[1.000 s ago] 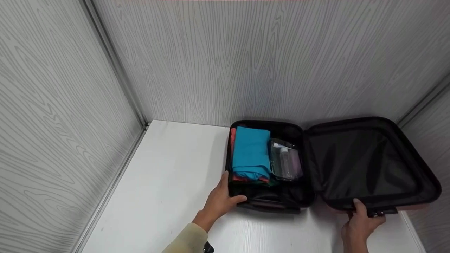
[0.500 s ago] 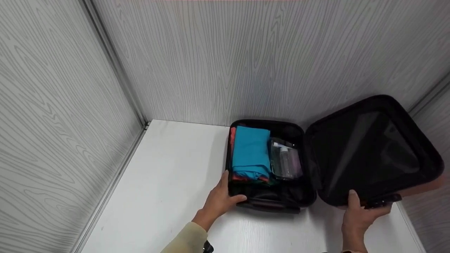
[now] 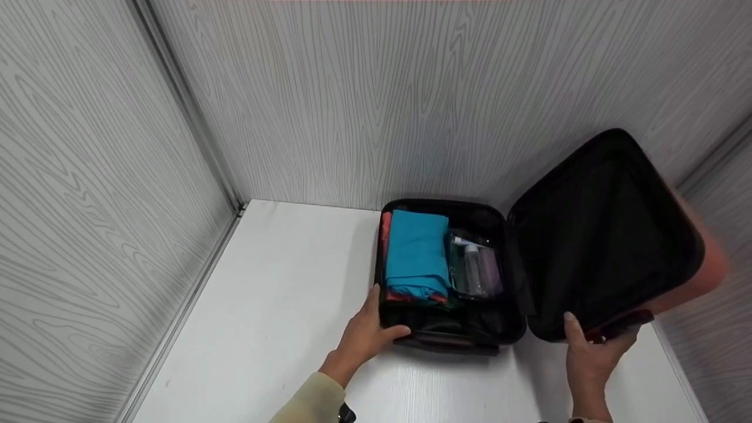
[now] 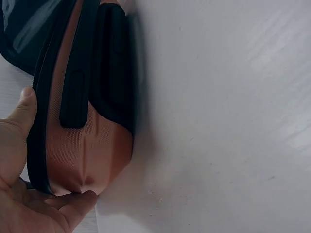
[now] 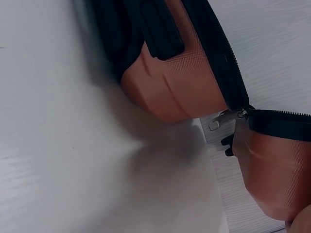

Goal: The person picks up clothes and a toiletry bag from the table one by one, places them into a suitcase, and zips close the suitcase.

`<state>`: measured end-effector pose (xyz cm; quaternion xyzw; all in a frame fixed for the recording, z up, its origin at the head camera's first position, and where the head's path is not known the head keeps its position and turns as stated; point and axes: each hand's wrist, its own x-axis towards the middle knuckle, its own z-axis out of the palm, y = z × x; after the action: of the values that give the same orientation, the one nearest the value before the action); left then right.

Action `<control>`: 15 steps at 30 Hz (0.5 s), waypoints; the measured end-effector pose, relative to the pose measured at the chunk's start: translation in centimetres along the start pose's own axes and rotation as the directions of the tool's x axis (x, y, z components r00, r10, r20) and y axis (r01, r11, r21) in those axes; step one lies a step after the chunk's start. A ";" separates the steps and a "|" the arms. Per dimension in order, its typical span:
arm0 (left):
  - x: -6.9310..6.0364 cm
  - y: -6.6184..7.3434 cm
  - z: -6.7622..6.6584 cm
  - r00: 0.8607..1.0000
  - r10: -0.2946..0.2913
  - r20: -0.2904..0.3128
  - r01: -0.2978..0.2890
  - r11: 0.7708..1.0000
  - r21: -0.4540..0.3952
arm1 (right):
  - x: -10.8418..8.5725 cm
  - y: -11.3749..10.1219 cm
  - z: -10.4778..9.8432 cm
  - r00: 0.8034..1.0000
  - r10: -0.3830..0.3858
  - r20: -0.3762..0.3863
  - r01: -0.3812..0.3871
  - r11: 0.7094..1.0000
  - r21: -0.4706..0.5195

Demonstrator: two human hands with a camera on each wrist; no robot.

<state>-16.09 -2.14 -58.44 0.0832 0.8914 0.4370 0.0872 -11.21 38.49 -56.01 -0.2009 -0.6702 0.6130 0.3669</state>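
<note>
An orange hard-shell suitcase (image 3: 435, 329) lies opened on a white surface, with black lining. Its lid (image 3: 605, 229) is tilted up on the right side. My left hand (image 3: 359, 339) grips the near left corner of the packed half, thumb at the near rim and fingers round the side, as the left wrist view also shows. My right hand (image 3: 592, 367) holds the lid's near edge, thumb on the inner rim and fingers underneath. Folded blue cloth (image 3: 418, 247) lies in the packed half over red fabric. Beside it is a clear pouch (image 3: 490, 270) with a bottle (image 3: 473, 271).
The white tabletop (image 3: 282, 282) extends left of the suitcase. Grey wood-grain panels (image 3: 329, 106) stand behind and on both sides. A zipper pull (image 5: 214, 125) hangs near the hinge in the right wrist view.
My right hand has lifted the lid from nearly flat to a steep tilt, showing more of its orange outside. The left hand stays on the packed half's corner.
</note>
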 end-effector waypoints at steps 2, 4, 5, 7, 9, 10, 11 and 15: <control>-0.1 -0.1 -0.1 1.000 0.001 0.001 -0.001 1.000 -0.002 | -0.2 0.1 0.0 1.000 -0.010 0.026 0.010 1.000 -0.024; -0.2 -0.1 -0.1 1.000 0.008 0.000 -0.008 1.000 -0.007 | -0.4 0.2 0.0 0.998 -0.009 0.057 0.010 1.000 -0.030; -0.2 -0.1 -0.2 1.000 0.011 -0.001 -0.011 1.000 -0.008 | -0.4 0.3 0.0 0.997 -0.017 0.076 0.019 0.999 -0.031; -0.2 -0.1 -0.2 1.000 0.016 -0.003 -0.016 1.000 -0.011 | -0.6 -0.1 0.2 0.993 -0.048 0.112 0.049 0.999 -0.007; -0.2 -0.1 -0.1 1.000 0.018 -0.004 -0.018 1.000 -0.007 | -1.1 -1.1 0.6 0.983 -0.102 0.152 0.103 0.995 -0.001; -0.2 -0.1 -0.1 1.000 0.017 -0.004 -0.017 1.000 -0.006 | -1.3 -1.7 0.8 0.976 -0.134 0.173 0.136 0.991 -0.001; -0.2 -0.1 -0.1 1.000 0.014 -0.004 -0.014 1.000 -0.004 | -1.5 -2.2 1.0 0.966 -0.170 0.193 0.174 0.985 -0.003; -0.1 0.0 0.0 1.000 0.003 -0.007 -0.003 1.000 -0.017 | -1.9 -3.2 1.7 0.925 -0.289 0.246 0.304 0.952 -0.026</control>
<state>-16.02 -2.11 -58.41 0.0822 0.8877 0.4450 0.0844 -10.68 35.44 -53.34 -0.0333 -0.7513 0.5488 0.3651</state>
